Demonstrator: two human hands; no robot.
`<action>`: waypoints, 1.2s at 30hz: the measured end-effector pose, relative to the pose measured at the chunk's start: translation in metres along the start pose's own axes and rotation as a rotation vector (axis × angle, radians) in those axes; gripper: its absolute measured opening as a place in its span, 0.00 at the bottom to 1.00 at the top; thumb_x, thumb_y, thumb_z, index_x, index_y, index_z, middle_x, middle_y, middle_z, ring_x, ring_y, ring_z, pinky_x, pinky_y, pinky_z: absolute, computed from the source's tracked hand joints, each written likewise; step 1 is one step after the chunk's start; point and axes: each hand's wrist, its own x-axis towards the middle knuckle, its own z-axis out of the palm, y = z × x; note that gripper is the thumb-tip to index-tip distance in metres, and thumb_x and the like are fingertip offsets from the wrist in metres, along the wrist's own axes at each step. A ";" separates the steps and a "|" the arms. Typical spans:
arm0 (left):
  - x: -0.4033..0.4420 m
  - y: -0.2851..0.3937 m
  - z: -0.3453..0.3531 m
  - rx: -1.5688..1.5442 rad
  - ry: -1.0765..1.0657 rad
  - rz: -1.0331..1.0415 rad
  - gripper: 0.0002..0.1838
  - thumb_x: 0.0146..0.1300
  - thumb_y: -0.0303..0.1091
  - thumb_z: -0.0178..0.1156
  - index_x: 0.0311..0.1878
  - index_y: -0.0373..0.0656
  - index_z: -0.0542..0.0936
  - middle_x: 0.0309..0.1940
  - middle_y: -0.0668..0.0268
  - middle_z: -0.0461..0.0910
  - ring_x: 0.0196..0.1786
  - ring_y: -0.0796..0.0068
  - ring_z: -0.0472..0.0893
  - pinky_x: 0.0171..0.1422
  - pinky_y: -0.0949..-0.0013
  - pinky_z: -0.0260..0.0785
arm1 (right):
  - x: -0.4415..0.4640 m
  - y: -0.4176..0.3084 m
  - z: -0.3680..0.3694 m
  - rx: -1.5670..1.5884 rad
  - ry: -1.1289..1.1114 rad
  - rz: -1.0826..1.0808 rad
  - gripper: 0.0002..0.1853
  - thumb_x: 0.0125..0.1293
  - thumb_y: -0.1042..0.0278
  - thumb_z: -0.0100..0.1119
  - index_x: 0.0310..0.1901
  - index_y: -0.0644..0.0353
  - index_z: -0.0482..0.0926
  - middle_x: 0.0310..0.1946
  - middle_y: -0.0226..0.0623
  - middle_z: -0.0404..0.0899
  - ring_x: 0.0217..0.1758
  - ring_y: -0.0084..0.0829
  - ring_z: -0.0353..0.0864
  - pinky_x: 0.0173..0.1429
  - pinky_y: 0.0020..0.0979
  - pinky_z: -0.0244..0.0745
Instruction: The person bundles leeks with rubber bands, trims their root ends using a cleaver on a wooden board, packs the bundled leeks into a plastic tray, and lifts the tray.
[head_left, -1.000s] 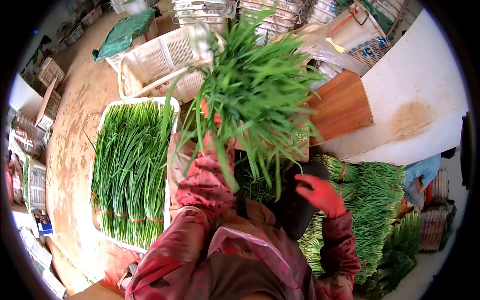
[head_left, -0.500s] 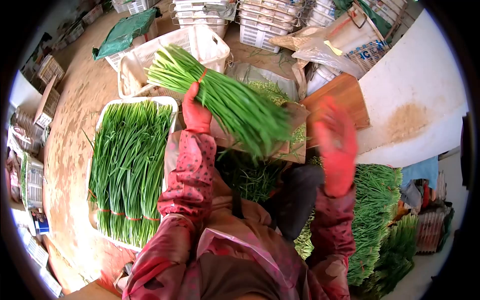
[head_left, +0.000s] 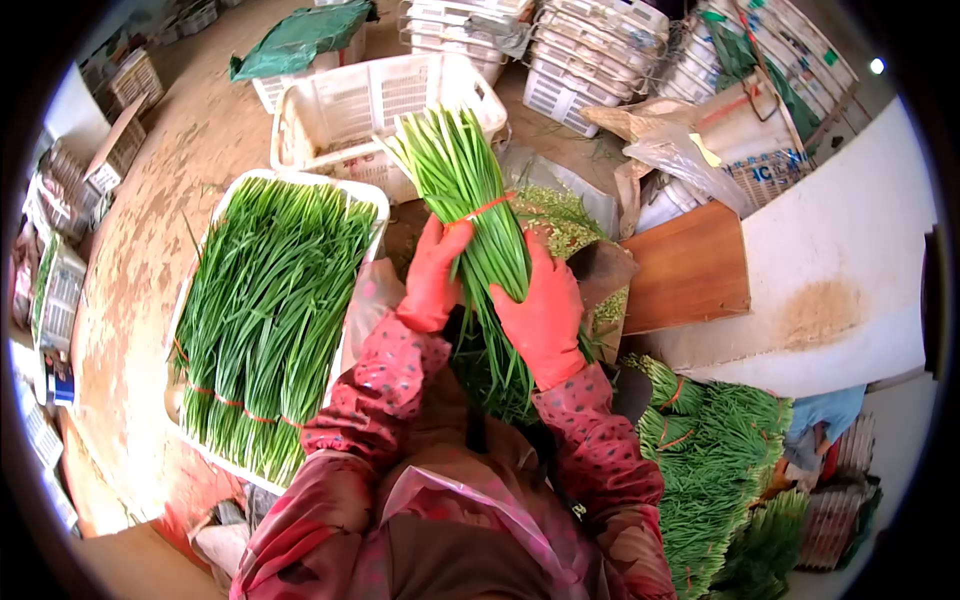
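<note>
Across the brown, blotched floor (head_left: 135, 290) stand white crates; blue lettering (head_left: 768, 168) at upper right is only partly legible. The red-gloved left hand (head_left: 434, 280) and right hand (head_left: 545, 315) grasp a bundle of green stalks (head_left: 495, 243), fingers curled round it near its red band (head_left: 485, 208), before the body, beside a filled crate (head_left: 376, 200).
</note>
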 end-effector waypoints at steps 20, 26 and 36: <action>-0.036 0.000 0.033 -0.156 -0.167 -0.481 0.32 0.59 0.29 0.61 0.67 0.32 0.66 0.55 0.49 0.79 0.53 0.59 0.82 0.60 0.61 0.75 | 0.149 0.046 -0.102 0.015 0.449 -0.020 0.12 0.65 0.52 0.59 0.37 0.52 0.78 0.29 0.35 0.82 0.31 0.42 0.82 0.37 0.40 0.75; -0.032 -0.007 0.027 -0.112 -0.134 -0.506 0.32 0.59 0.32 0.63 0.66 0.33 0.67 0.54 0.54 0.79 0.52 0.63 0.82 0.58 0.62 0.76 | 0.097 0.031 -0.102 -0.015 0.107 -0.440 0.22 0.62 0.55 0.61 0.59 0.47 0.78 0.30 0.34 0.81 0.31 0.38 0.83 0.37 0.39 0.75; -0.039 -0.012 0.042 0.071 -0.036 -0.528 0.29 0.63 0.37 0.65 0.64 0.34 0.70 0.51 0.55 0.81 0.48 0.67 0.83 0.51 0.64 0.77 | 0.127 0.029 -0.049 -0.476 0.097 -0.448 0.05 0.64 0.65 0.52 0.37 0.53 0.78 0.27 0.40 0.81 0.28 0.42 0.83 0.32 0.43 0.76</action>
